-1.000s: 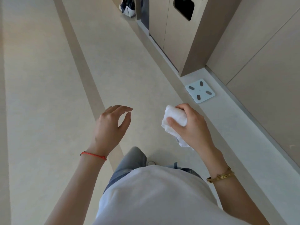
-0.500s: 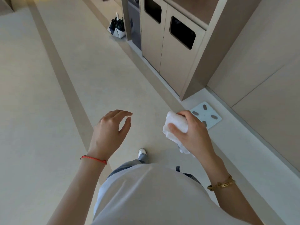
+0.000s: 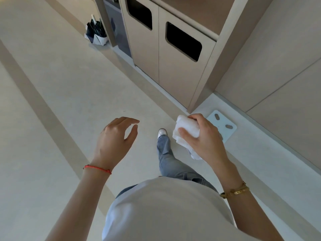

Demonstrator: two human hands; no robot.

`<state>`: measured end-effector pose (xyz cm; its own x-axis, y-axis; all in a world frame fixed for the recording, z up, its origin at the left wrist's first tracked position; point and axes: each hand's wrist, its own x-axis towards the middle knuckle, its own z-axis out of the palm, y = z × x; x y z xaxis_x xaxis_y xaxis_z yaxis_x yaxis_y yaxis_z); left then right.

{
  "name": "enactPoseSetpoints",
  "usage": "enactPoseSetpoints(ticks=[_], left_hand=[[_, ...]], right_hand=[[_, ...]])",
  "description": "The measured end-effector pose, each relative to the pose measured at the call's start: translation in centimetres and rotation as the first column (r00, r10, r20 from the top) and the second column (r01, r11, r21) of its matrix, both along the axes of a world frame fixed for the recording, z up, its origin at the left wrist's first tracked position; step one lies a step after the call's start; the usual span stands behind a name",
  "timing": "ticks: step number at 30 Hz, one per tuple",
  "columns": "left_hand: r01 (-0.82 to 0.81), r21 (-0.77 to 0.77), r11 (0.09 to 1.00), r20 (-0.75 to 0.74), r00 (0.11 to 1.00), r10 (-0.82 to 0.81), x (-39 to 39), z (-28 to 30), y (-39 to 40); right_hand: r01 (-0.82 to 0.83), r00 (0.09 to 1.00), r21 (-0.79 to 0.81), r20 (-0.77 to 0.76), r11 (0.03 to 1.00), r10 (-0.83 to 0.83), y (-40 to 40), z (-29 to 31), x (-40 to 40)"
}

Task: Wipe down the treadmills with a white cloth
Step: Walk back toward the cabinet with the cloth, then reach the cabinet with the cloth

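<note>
Right hand (image 3: 206, 136) wrapped round a bunched white cloth (image 3: 186, 132), thumb pressed across its near face, fingers (image 3: 194, 117) curled over the top edge; loose tail of cloth hanging out below the palm. Gold bracelet (image 3: 234, 190) on that wrist. Left hand (image 3: 113, 141) raised at the same height, holding nothing, fingers (image 3: 128, 120) loosely bent and slightly spread, thumb apart from them. Red string bracelet (image 3: 97, 168) at that wrist.

Below and between the fingers of the 2 hands: pale floor (image 3: 60, 84), 1 leg in blue jeans (image 3: 166, 157) stepped forward, white shoe (image 3: 162, 132) at its tip, just left of the cloth. Just beyond the right fingers, partly hidden by the hand: a pale blue bathroom scale (image 3: 224, 124) with dark oval pads, lying flat on a raised light ledge (image 3: 260, 153). Further ahead of the fingers: a beige cabinet (image 3: 173, 70) with 2 dark rounded openings in its doors. Far ahead and left of the fingers: a stand of folded dark umbrellas (image 3: 96, 32) on the floor. White shirt (image 3: 165, 211) filling the bottom of view.
</note>
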<state>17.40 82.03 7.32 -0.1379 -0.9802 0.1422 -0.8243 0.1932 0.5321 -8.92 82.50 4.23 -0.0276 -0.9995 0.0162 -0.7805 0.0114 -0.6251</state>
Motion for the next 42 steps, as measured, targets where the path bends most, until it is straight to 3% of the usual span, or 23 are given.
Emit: enactPoseSetpoints(ticks=[8,22,34,42], left_hand=[[0.034,-0.034,0.999,-0.02,0.999,-0.035,-0.4,0.3,-18.5],[0.259,-0.081,0.963,-0.036,0.964,-0.262,-4.9,2.3,-46.9],[0.515,-0.099,0.852,-0.013,0.855,-0.518,-10.0,0.9,-69.2],[0.615,-0.011,0.788,0.044,0.788,-0.614,-14.2,-2.4,-78.5]], right_hand=[[0.076,0.996,-0.006,0.037,0.997,-0.076,-17.4,-0.5,-0.2],[0.263,0.963,-0.055,0.067,0.963,-0.26,-42.5,2.6,-3.3],[0.59,0.806,-0.094,0.007,0.802,-0.592,-59.7,0.8,-7.2],[0.676,0.734,-0.062,-0.03,0.734,-0.678,-68.4,-2.1,-9.6]])
